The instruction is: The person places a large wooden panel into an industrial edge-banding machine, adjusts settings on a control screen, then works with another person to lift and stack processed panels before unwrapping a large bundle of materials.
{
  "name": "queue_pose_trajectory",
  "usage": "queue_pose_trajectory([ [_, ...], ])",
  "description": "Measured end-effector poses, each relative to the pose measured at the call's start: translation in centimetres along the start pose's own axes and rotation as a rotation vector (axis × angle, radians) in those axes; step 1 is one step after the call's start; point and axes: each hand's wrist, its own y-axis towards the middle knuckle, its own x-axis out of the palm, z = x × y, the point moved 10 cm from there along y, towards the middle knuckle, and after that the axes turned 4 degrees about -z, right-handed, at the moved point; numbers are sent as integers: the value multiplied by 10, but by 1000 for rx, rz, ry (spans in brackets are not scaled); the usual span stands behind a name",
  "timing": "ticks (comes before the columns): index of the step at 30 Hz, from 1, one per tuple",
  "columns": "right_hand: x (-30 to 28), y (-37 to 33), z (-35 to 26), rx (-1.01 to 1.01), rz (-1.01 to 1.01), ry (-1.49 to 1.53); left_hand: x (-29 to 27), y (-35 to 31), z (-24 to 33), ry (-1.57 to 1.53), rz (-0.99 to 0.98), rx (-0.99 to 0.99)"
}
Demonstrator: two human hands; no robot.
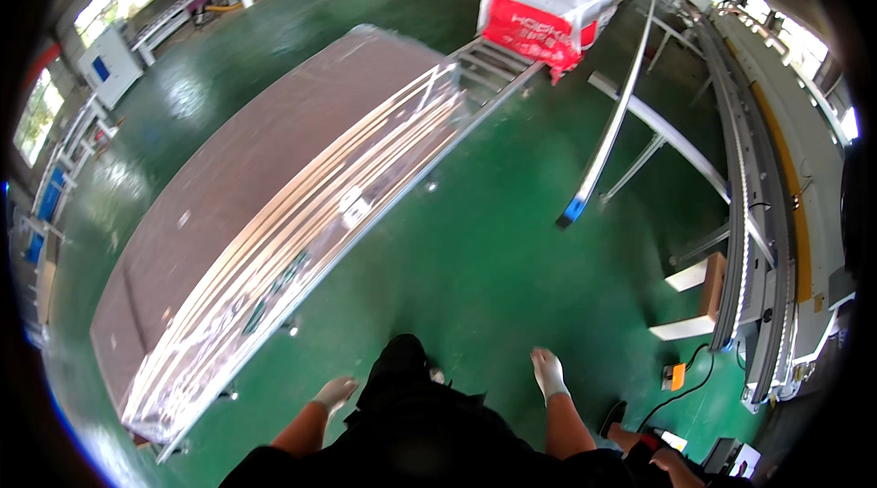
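My left hand (337, 391), in a pale glove, hangs in front of my body over the green floor. Its fingers look loosely extended, with nothing seen in them. On the other side my right hand (548, 371), gloved alike, also hangs free, fingers pointing forward and slightly bent. Neither hand touches anything. Nearest to the left hand is a long, low metal rack cart (365, 225), bearing a bundle of long, pale wood-coloured strips (306, 182) under clear plastic film. Beside the strips lies a large brown sheet-like cover (247, 127).
A red-and-white wrapped bundle (530, 22) sits on the cart's far end. To the right, a long metal bar (612, 136) angles out near a support frame (671, 132) and a long machine (776, 141). An orange foot pedal (674, 376) with a cable and another person's arm (674, 467) are at lower right.
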Motion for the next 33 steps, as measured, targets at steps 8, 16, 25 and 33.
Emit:
queue_pose_trajectory([
  [8, -207, 280, -414, -408, 799, -468, -148, 182, 86, -223, 159, -116],
  [16, -260, 460, -384, 61, 662, -303, -417, 493, 449, 504, -79, 184],
  [25, -395, 687, -451, 179, 780, -357, -629, 721, 919, -208, 268, 566],
  [33, -550, 986, -470, 267, 827, -303, -596, 913, 1095, 49, -7, 419],
])
